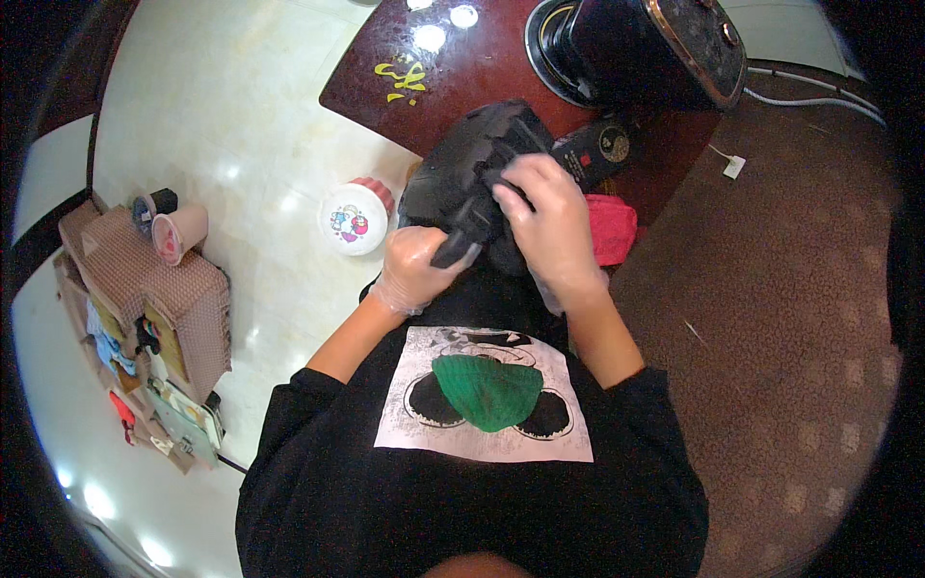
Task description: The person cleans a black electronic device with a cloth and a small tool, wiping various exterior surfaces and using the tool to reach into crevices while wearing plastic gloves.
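Observation:
Both of my hands wear thin clear plastic gloves. Before me, over the near edge of the dark red table (470, 72), is a bulky black object (462, 155) with a shiny surface and strap-like parts; its exact kind cannot be made out. My left hand (419, 264) grips a black piece (462, 242) at its near left side, thumb stretched along it. On the right, my right hand (545, 217) has its fingers bent at the black object's upper middle; whether they pinch a part is blurred. A pink cloth item (612, 229) lies just right of that hand.
A black appliance with copper-coloured trim (643, 50) stands at the table's far right, near a black box (596, 148). Left of the black object is a tub with a white printed lid (354, 219). Two cups (181, 233) stand on a woven-patterned unit at far left. A white plug (733, 167) lies right.

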Demonstrator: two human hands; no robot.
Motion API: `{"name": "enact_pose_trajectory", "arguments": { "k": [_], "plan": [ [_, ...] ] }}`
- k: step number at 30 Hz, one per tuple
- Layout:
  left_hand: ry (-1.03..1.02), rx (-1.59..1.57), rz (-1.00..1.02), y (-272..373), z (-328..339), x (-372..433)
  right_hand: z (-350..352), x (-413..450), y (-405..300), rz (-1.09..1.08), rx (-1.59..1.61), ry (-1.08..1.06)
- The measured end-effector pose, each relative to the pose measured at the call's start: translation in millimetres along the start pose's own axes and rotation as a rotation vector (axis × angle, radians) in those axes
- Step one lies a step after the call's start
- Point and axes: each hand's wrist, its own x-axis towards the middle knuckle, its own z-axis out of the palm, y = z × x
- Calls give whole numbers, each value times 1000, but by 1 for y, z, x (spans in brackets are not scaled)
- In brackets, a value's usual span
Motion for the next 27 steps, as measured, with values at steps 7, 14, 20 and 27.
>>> {"name": "enact_pose_trajectory", "arguments": {
  "k": [7, 14, 20, 27],
  "plan": [
    [-71, -28, 3, 0, -2, 1, 2, 3, -3, 18, -44, 22],
    [48, -43, -65, -2, -11, 2, -3, -15, 8, -10, 42, 21],
    [38, -84, -95, -1, -15, -6, -28, -22, 18, 143, 10, 0],
    [20, -77, -55, 6, -20, 0, -16, 8, 13, -4, -60, 8]
  ]
}}
